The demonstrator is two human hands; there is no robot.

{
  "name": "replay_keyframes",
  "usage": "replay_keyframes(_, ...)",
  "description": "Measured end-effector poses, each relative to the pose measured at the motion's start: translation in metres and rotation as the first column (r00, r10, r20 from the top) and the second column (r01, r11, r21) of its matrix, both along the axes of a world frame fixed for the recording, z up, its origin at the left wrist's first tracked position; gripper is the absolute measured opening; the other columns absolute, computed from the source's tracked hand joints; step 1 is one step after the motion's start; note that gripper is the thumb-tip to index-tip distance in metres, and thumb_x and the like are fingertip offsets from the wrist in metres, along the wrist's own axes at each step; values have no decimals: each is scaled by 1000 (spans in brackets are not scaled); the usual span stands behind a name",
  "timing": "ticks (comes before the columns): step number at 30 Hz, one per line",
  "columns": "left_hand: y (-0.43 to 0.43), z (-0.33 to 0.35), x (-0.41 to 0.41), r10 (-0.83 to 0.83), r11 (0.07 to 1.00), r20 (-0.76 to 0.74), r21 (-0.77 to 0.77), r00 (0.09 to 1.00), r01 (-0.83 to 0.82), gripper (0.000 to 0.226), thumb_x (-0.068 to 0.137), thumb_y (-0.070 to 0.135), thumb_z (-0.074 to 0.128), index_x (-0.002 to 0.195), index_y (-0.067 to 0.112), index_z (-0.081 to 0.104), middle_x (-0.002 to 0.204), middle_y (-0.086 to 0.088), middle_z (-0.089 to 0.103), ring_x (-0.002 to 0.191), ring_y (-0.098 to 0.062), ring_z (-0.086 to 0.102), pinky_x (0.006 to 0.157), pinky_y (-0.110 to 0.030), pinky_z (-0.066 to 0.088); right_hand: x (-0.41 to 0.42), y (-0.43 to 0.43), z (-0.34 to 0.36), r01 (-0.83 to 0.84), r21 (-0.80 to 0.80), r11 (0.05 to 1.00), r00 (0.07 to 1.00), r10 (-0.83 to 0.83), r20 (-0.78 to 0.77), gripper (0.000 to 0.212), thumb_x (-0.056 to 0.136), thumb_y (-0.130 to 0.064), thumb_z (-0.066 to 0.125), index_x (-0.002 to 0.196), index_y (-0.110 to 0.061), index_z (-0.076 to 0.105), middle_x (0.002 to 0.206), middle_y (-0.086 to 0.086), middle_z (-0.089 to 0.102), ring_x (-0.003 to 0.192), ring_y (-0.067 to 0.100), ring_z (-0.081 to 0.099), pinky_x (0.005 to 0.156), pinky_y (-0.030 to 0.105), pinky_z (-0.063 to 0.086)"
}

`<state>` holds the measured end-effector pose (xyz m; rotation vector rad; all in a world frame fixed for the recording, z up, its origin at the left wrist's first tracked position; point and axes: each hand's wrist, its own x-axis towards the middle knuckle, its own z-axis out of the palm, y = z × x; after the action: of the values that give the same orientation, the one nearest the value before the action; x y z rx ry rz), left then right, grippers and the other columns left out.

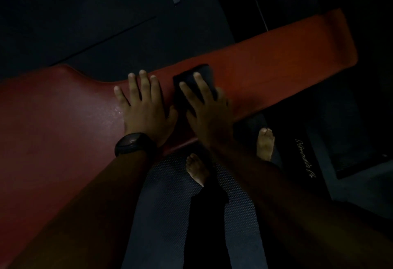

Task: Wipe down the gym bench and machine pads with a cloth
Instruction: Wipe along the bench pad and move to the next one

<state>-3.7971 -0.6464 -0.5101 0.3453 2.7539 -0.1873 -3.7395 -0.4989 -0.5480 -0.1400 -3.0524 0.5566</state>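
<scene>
Dim light; red bench pad (265,60) runs lower left to upper right; right hand (209,112) presses dark cloth (196,83) flat at centre frame, fingers straight; left hand (144,107), watch (133,144) on wrist, rests flat just beside, fingers spread

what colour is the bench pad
Red: the long padded bench, clearest in the head view.

Left hand (146,109) lies palm down, fingers straight and spread. Right hand (207,109) is just to its right, also flat with fingers spread. Both forearms reach forward.
</scene>
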Motion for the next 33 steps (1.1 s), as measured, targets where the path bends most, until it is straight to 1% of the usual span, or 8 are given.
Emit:
replay_keyframes(3,1,0,1,-31,999,-2,-18,1000,30,86,93,58,36,160,7,15,169,-18,8,155,-41,3,118,-71,4,-43,43,-11,-174,206,963,980,190,-59,64,83,-37,53,147,-41,49,155,-2,47,102,34,62,73,41,47)
replay_keyframes(10,27,2,-4,57,998,28,-28,998,-56,83,91,49,31,160,8,12,169,-18,7,155,-41,1,118,-72,3,-21,25,-2,607,-65,792,778,-576,251,65,94,-38,58,155,-40,36,167,-2,23,126,38,45,99,53,42)
replay_keyframes(14,36,-5,-4,45,999,24,6,999,-46,80,97,52,31,161,8,12,169,-16,6,156,-39,0,118,-72,2,1,5,-4,92,-55,994,996,-91,15,56,90,-41,54,146,-38,52,158,0,43,110,39,54,83,49,49)
replay_keyframes(18,39,-9,-2,27,1000,5,-14,1000,-27,83,94,55,30,160,7,14,169,-17,8,155,-40,2,117,-73,2,-46,64,-19,-288,133,948,943,305,-134,55,90,-37,54,145,-39,53,153,-1,51,95,37,62,69,43,50)
replay_keyframes(21,40,-10,-2,15,999,9,-37,1000,-14,85,94,57,30,161,7,12,169,-17,7,155,-40,1,117,-73,3,-52,81,-20,15,135,991,999,-11,-34,65,86,-34,62,149,-39,47,158,0,43,103,35,60,77,45,49)
replay_keyframes(25,41,-10,-3,13,1000,1,-27,1000,-13,83,96,57,30,161,7,12,169,-17,7,156,-38,1,117,-72,3,-18,44,-11,581,-94,809,806,-555,208,66,90,-34,63,152,-38,42,165,-1,29,123,40,48,96,53,45)
replay_keyframes(29,50,-13,-2,-4,1000,14,-26,1000,4,82,97,57,21,161,8,10,169,-17,6,156,-39,1,118,-73,4,12,27,-8,67,-39,997,998,-66,16,59,89,-40,54,148,-36,49,159,2,41,111,40,56,83,50,48)
replay_keyframes(33,54,-15,0,-26,999,-3,-47,1000,26,85,95,59,21,161,7,7,169,-18,4,156,-39,0,118,-72,4,-44,81,-21,-267,192,944,949,292,-117,57,89,-36,46,146,-41,51,154,-3,49,97,35,63,70,42,48)
